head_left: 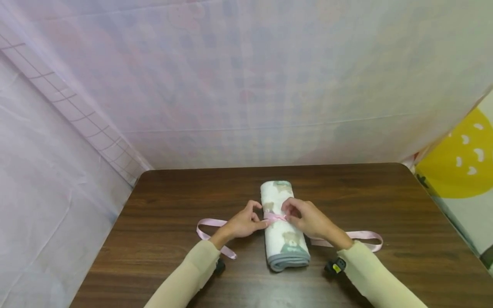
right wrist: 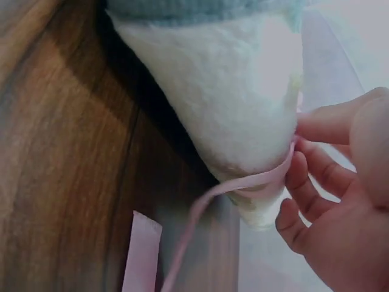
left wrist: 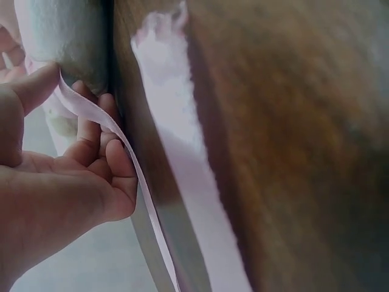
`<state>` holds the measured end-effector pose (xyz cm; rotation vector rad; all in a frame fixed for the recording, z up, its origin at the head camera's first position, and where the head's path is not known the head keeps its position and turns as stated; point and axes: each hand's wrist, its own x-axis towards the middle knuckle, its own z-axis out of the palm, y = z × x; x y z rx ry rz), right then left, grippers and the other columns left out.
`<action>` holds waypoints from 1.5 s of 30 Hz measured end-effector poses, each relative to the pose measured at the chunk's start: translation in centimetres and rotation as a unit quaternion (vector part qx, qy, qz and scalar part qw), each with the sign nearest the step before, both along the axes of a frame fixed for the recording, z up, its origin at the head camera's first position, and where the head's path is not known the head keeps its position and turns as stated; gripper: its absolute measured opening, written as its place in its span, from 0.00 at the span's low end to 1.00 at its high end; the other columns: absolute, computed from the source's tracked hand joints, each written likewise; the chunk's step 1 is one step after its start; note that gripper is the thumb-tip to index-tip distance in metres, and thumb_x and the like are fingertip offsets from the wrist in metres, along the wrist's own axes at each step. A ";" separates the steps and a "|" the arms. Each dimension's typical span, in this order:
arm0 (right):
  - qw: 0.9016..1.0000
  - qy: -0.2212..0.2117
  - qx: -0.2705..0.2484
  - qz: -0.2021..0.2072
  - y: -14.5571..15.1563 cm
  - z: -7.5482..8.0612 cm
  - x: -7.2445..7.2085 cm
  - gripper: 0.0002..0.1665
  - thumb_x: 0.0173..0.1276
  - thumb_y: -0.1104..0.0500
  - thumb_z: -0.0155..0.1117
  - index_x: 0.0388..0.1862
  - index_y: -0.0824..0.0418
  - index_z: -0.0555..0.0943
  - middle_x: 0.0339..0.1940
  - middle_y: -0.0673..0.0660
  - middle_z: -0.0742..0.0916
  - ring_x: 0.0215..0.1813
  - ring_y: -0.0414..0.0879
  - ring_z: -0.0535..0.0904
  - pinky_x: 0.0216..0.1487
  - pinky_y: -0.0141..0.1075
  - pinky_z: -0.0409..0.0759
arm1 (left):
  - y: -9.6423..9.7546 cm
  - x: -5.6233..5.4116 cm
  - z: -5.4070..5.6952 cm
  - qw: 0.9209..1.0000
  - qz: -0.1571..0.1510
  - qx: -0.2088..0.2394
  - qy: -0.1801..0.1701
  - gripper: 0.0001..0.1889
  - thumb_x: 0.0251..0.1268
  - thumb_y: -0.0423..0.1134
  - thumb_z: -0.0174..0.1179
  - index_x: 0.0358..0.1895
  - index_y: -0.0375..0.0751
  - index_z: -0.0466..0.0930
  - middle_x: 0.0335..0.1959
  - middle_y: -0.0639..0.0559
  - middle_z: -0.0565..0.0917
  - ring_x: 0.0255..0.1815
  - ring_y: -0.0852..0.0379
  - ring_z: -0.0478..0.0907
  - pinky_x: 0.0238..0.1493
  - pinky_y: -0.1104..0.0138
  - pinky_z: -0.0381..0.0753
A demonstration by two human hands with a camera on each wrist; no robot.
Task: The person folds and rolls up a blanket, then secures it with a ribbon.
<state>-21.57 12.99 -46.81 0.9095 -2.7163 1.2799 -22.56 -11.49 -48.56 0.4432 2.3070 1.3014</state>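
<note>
A rolled white towel (head_left: 279, 239) with bear prints and grey-green edging lies lengthwise on the table. Round its middle runs a pink ribbon (head_left: 274, 217), crossed on top. My left hand (head_left: 244, 221) is at the roll's left side, thumb on the ribbon (left wrist: 91, 111), which passes over its curled fingers (left wrist: 121, 159). From the right, my right hand (head_left: 310, 219) pinches the ribbon (right wrist: 261, 178) between thumb and fingers close against the towel (right wrist: 225, 91). The crossing itself is partly hidden by the fingers.
Loose ribbon tails lie on the brown wooden table (head_left: 173, 205), one looping out at the left (head_left: 209, 222) and another at the right (head_left: 366, 235). Behind the table hangs a pale checked curtain (head_left: 246, 85). Dark devices sit at both wrists.
</note>
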 end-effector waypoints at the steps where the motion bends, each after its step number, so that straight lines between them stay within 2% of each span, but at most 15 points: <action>1: 1.000 0.001 -0.013 0.001 0.0 -0.1 0.0 0.15 0.60 0.76 0.64 0.39 0.59 0.78 0.30 0.49 0.82 0.34 0.39 0.78 0.36 0.32 0.79 | 0.0 0.0 0.0 1.000 0.001 0.002 -0.001 0.28 0.66 0.46 0.65 0.61 0.40 0.62 0.25 0.56 0.79 0.26 0.61 0.72 0.32 0.69 0.70; 4: 0.999 0.027 -0.046 0.009 -0.2 -0.1 -0.1 0.16 0.59 0.77 0.62 0.40 0.59 0.77 0.32 0.51 0.81 0.34 0.41 0.79 0.36 0.32 0.79 | 0.0 -0.1 -0.2 1.000 0.005 0.006 -0.004 0.28 0.65 0.46 0.66 0.60 0.40 0.62 0.25 0.56 0.80 0.27 0.61 0.72 0.32 0.69 0.70; 7: 0.996 0.075 -0.052 0.022 -0.5 0.0 -0.2 0.16 0.59 0.78 0.62 0.40 0.60 0.77 0.34 0.52 0.81 0.36 0.42 0.79 0.36 0.33 0.80 | 0.0 -0.1 -0.2 1.000 0.012 0.007 -0.011 0.28 0.65 0.46 0.66 0.60 0.40 0.63 0.25 0.56 0.80 0.26 0.61 0.72 0.32 0.69 0.70; 11: 0.987 0.151 -0.031 0.041 -0.9 0.1 -0.7 0.16 0.57 0.79 0.63 0.36 0.60 0.78 0.33 0.51 0.81 0.34 0.40 0.77 0.34 0.32 0.78 | 0.0 -0.1 -0.2 1.000 0.016 0.010 -0.016 0.28 0.64 0.45 0.67 0.61 0.39 0.63 0.24 0.56 0.79 0.25 0.61 0.71 0.31 0.69 0.69; 14: 0.983 0.178 0.000 0.052 -1.0 0.6 -0.9 0.16 0.55 0.78 0.64 0.35 0.59 0.79 0.30 0.50 0.81 0.31 0.40 0.75 0.33 0.32 0.75 | 0.0 -0.1 -0.3 1.000 0.016 0.012 -0.015 0.29 0.64 0.44 0.67 0.60 0.38 0.63 0.24 0.56 0.79 0.25 0.61 0.71 0.30 0.69 0.69; 16: 0.985 0.162 0.024 0.057 -1.0 1.1 -0.9 0.15 0.56 0.77 0.64 0.35 0.60 0.79 0.30 0.51 0.81 0.32 0.40 0.75 0.35 0.33 0.75 | 0.0 -0.1 -0.3 1.000 0.017 0.012 -0.016 0.29 0.64 0.44 0.67 0.60 0.38 0.63 0.24 0.56 0.80 0.25 0.61 0.71 0.31 0.69 0.69; 19: 0.991 0.109 0.060 0.054 -1.0 1.9 -0.7 0.14 0.59 0.77 0.63 0.36 0.60 0.80 0.31 0.51 0.82 0.34 0.41 0.77 0.37 0.35 0.78 | 0.0 0.0 -0.3 1.000 0.017 0.012 -0.018 0.29 0.64 0.44 0.67 0.61 0.38 0.63 0.25 0.53 0.81 0.25 0.61 0.72 0.32 0.69 0.69; 22: 0.991 0.070 0.104 0.035 -1.0 2.6 -0.5 0.13 0.60 0.75 0.61 0.36 0.58 0.79 0.28 0.48 0.81 0.34 0.41 0.76 0.41 0.39 0.74 | 0.1 -0.1 -0.3 1.000 0.017 0.014 -0.020 0.29 0.64 0.45 0.67 0.61 0.39 0.63 0.26 0.50 0.82 0.26 0.60 0.73 0.32 0.69 0.70; 26: 0.988 0.079 0.132 0.010 -1.2 3.0 -0.5 0.13 0.59 0.73 0.63 0.36 0.56 0.76 0.22 0.44 0.77 0.30 0.38 0.72 0.39 0.39 0.64 | 0.1 -0.1 -0.4 1.000 0.017 0.012 -0.017 0.30 0.65 0.45 0.67 0.63 0.40 0.63 0.25 0.52 0.82 0.25 0.61 0.73 0.32 0.69 0.70; 30: 0.991 0.095 0.093 0.012 -1.2 2.7 -0.6 0.15 0.60 0.74 0.63 0.39 0.58 0.73 0.22 0.44 0.76 0.27 0.35 0.70 0.35 0.36 0.70 | 0.2 0.0 -0.4 1.000 0.016 0.009 -0.009 0.31 0.65 0.45 0.66 0.66 0.43 0.61 0.24 0.53 0.81 0.25 0.62 0.73 0.31 0.69 0.70; 33: 0.994 0.089 0.057 0.024 -1.3 2.5 -0.8 0.16 0.61 0.75 0.63 0.42 0.60 0.72 0.23 0.46 0.77 0.26 0.35 0.70 0.29 0.31 0.72 | 0.3 0.1 -0.4 1.000 0.014 0.008 -0.005 0.33 0.66 0.45 0.65 0.69 0.46 0.59 0.25 0.50 0.83 0.24 0.62 0.73 0.31 0.69 0.71; 36: 0.995 0.082 0.039 0.031 -1.4 2.6 -0.9 0.14 0.63 0.74 0.63 0.43 0.61 0.73 0.25 0.46 0.77 0.28 0.35 0.70 0.28 0.30 0.73 | 0.2 0.1 -0.3 1.000 0.011 0.008 0.002 0.34 0.66 0.44 0.65 0.70 0.45 0.58 0.26 0.48 0.83 0.25 0.62 0.73 0.31 0.69 0.71; 42: 0.996 0.070 0.027 0.039 -1.9 2.8 -1.3 0.12 0.61 0.74 0.66 0.34 0.59 0.77 0.27 0.47 0.79 0.30 0.36 0.73 0.30 0.31 0.75 | 0.2 0.2 -0.1 1.000 -0.006 0.004 0.022 0.36 0.66 0.43 0.64 0.73 0.48 0.56 0.24 0.54 0.81 0.25 0.62 0.75 0.32 0.68 0.73; 45: 0.998 0.054 0.022 0.032 -2.0 2.7 -1.4 0.13 0.60 0.74 0.66 0.32 0.57 0.78 0.28 0.47 0.80 0.31 0.36 0.74 0.32 0.32 0.76 | 0.4 0.2 0.1 1.000 -0.018 0.016 0.017 0.36 0.68 0.46 0.63 0.75 0.50 0.55 0.26 0.52 0.82 0.27 0.62 0.75 0.33 0.68 0.73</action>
